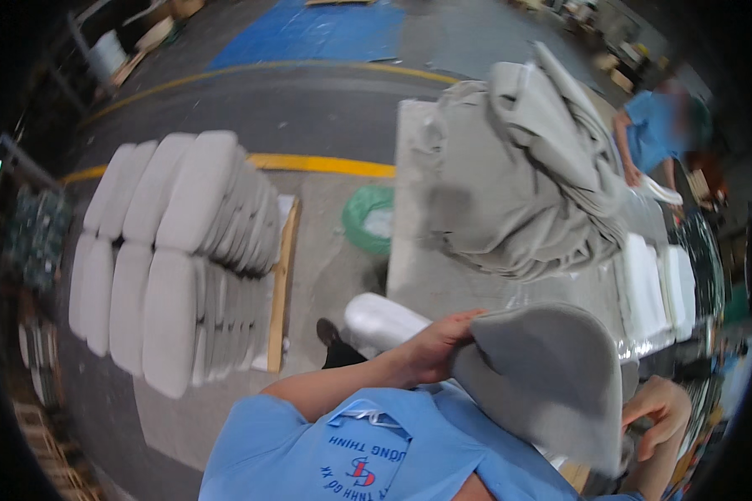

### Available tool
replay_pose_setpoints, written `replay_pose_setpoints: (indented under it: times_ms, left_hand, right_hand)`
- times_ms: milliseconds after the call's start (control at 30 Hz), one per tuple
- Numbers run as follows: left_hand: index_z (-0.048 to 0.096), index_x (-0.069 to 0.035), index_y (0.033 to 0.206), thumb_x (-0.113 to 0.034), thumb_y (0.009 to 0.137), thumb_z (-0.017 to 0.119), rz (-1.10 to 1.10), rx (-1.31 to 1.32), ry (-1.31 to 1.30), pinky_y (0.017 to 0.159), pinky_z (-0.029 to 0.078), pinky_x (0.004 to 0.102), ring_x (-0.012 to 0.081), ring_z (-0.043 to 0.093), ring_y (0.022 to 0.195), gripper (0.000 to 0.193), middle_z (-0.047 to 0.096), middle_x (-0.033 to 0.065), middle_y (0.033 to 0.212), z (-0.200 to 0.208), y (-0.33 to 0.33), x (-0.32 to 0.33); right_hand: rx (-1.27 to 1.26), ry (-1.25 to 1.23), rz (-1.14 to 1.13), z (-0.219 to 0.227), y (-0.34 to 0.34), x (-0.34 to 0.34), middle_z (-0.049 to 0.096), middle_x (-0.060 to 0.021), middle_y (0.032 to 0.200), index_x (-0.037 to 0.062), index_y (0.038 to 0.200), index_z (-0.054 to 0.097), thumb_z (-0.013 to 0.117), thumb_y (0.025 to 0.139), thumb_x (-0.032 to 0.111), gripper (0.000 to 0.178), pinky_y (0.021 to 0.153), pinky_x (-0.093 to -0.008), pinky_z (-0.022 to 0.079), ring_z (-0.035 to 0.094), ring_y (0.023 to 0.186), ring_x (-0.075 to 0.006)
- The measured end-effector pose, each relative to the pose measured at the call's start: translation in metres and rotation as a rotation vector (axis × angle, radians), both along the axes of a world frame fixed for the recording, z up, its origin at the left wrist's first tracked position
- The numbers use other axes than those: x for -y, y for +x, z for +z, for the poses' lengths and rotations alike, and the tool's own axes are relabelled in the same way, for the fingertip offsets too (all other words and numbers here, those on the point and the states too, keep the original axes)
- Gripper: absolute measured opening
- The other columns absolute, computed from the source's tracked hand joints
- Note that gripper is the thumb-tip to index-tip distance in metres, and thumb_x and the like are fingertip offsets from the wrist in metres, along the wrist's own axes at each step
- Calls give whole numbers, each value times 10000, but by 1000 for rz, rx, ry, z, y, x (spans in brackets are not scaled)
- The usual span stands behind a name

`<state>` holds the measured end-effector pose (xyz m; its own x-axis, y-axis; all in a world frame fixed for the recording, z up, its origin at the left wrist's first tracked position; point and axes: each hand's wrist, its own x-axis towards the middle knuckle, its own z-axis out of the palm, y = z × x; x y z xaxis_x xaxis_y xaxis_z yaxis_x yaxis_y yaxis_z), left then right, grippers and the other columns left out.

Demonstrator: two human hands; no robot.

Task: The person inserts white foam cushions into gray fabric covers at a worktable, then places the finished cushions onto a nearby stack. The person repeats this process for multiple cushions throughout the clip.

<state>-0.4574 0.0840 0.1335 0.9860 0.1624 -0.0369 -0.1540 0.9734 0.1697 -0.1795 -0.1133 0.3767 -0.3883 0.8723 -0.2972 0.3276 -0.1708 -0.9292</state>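
A grey fabric-covered seat cushion [543,359] is held up in front of my body, bent with a deep fold on its left side. My left hand [443,344] grips its left edge, thumb and fingers closed at the upper corner. Beside the right edge is my right hand [662,411], its fingers bent and apart; whether a fingertip touches the cushion I cannot tell. Behind the cushion, a large heap of grey fabric [518,192] lies on the work table [409,225]. A white pad [384,321] sticks out near my left forearm.
Several finished grey cushions [175,250] stand stacked on a wooden pallet [281,292] at the left. A green bag [368,219] sits on the floor by the table. White pads [643,284] lie at the table's right end. A co-worker [653,129] handles a white piece across the table.
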Motion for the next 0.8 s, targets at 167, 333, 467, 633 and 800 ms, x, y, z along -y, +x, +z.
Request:
replay_pose_setpoints:
  times_ms: [167,333,467,633,800]
  left_hand:
    - [677,-81,1215,-269,1086,622,116,-142,94,924,571,311,120,690,1014,234,719,9,1129,-12,-12,-3]
    - [693,-70,1120,-250,1082,643,435,-409,269,776,520,256,68,632,881,191,708,-17,992,-32,-36,-18]
    - [682,-67,1051,-255,1077,654,561,-580,302,755,503,241,56,609,852,191,693,-10,929,-64,-47,-20]
    - [655,-65,978,-283,1093,627,655,-609,144,684,453,237,60,536,768,249,659,-9,868,-53,-56,-16]
    - [562,-70,1229,-293,1095,618,663,-394,-98,842,530,247,130,669,916,266,708,41,976,-28,-78,-10]
  right_hand:
    - [37,-113,-673,-129,-64,-132,687,-82,1166,114,1465,604,652,1056,347,474,992,-331,541,656,1158,-185]
    - [-610,-719,-560,-240,-97,-193,694,-95,1134,84,1417,597,659,1032,264,430,985,-289,538,675,1106,-156]
    - [-526,-738,-475,-274,-111,-206,700,-99,1125,79,1403,605,657,1030,265,419,976,-296,538,678,1095,-163]
    - [-432,-714,-465,-296,-113,-205,707,-104,1115,74,1385,616,656,1028,267,407,965,-304,539,682,1082,-172]
    - [-383,-692,-452,-300,-105,-201,715,-108,1105,69,1367,627,654,1027,269,396,954,-312,539,686,1068,-180]
